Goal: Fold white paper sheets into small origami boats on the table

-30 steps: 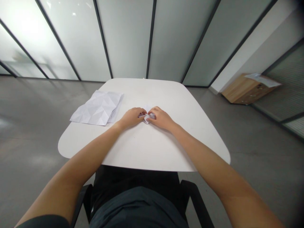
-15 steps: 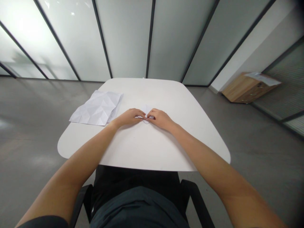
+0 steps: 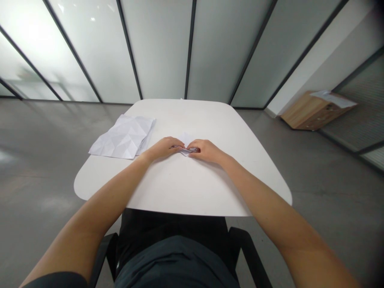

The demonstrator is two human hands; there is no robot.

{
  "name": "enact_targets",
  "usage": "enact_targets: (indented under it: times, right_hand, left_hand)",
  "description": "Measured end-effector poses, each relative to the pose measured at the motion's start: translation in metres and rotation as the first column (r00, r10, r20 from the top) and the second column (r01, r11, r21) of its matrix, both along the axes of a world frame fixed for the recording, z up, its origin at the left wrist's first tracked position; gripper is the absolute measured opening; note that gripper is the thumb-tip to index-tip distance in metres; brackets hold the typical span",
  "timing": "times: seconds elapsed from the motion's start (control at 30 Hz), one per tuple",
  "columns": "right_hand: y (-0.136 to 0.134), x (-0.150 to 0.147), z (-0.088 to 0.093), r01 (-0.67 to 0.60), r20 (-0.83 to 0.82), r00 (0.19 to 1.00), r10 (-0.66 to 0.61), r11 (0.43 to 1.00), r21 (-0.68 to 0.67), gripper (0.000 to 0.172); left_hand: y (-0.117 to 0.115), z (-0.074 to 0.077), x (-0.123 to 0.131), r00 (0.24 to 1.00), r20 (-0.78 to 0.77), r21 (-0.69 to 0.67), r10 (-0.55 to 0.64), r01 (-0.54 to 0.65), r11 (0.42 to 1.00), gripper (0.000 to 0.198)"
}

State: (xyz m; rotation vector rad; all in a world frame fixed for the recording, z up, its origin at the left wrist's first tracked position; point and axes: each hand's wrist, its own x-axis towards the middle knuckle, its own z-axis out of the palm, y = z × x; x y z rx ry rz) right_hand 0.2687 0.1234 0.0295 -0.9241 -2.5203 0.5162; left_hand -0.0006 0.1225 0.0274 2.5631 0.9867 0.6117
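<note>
A small folded piece of white paper (image 3: 186,152) is between my two hands, over the middle of the white table (image 3: 192,188). My left hand (image 3: 168,148) pinches its left side, thumb below and fingers above. On the other side, my right hand (image 3: 205,151) has its thumb and fingers closed on the right part of the paper. A pale pointed flap of it shows just beyond my fingertips. The exact folds are partly hidden by my fingers.
Creased white paper sheets (image 3: 124,138) lie in a stack at the table's left. A wooden cabinet (image 3: 315,112) with papers on top stands on the floor at the right. Frosted glass panels (image 3: 159,48) run behind the table. Chair armrests (image 3: 246,248) flank my lap.
My right hand has shifted slightly to the right, and its fingers are now further along the paper. More of the folded paper shows between my hands. My left hand stays nearly in place.
</note>
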Motion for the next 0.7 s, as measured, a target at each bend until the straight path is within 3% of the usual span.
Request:
enact_targets:
  times: [0.2, 0.53, 0.7]
  right_hand:
    - [-0.002, -0.002, 0.0, 0.036, -0.033, 0.999, -0.037, 0.999, -0.023, 0.026]
    - [-0.001, -0.01, -0.006, 0.185, -0.012, 0.983, -0.185, 0.976, 0.116, 0.034]
    - [-0.004, -0.012, -0.003, 0.296, -0.103, 0.952, -0.287, 0.952, 0.083, 0.025]
  left_hand:
    - [0.003, -0.005, 0.0, 0.998, -0.018, -0.001, 0.064, -0.065, 0.998, 0.041]
    - [-0.001, -0.001, 0.0, 0.995, -0.052, 0.026, 0.084, -0.082, 0.996, 0.044]
    - [-0.008, 0.004, 0.002, 0.998, 0.027, -0.119, 0.059, -0.056, 0.991, 0.039]
